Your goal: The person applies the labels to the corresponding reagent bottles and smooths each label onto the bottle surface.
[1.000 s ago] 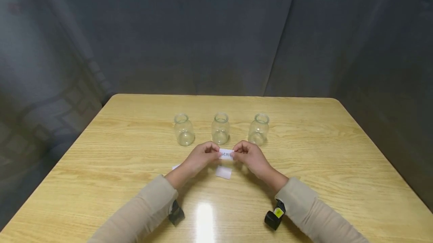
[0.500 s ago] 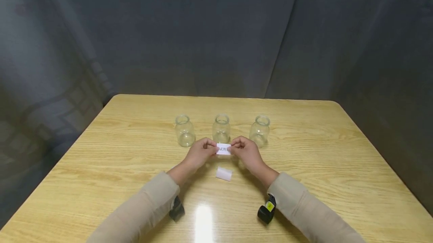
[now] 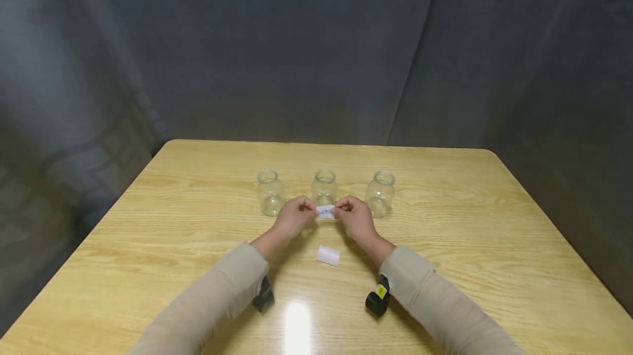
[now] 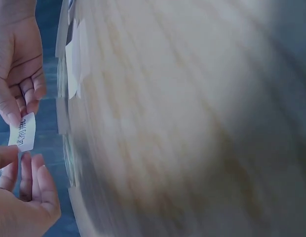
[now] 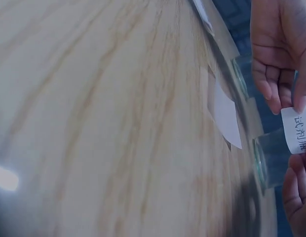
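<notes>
A small white paper label with handwritten characters is held between both hands at the base of the middle glass jar. My left hand pinches its left end between thumb and fingers, and my right hand pinches the right end. In the right wrist view the label bows slightly. Whether it touches the jar I cannot tell. A second white paper slip lies on the table nearer me, between the forearms.
Another clear jar stands to the left and a third jar to the right, level with the middle one. All are upright and uncapped on the wooden table. A further white paper shows in the right wrist view. Behind hangs a grey curtain.
Both hands have moved forward with the label, up to the middle jar. The label now looks bent rather than flat. A slip at the left wrist has gone from the head view.
</notes>
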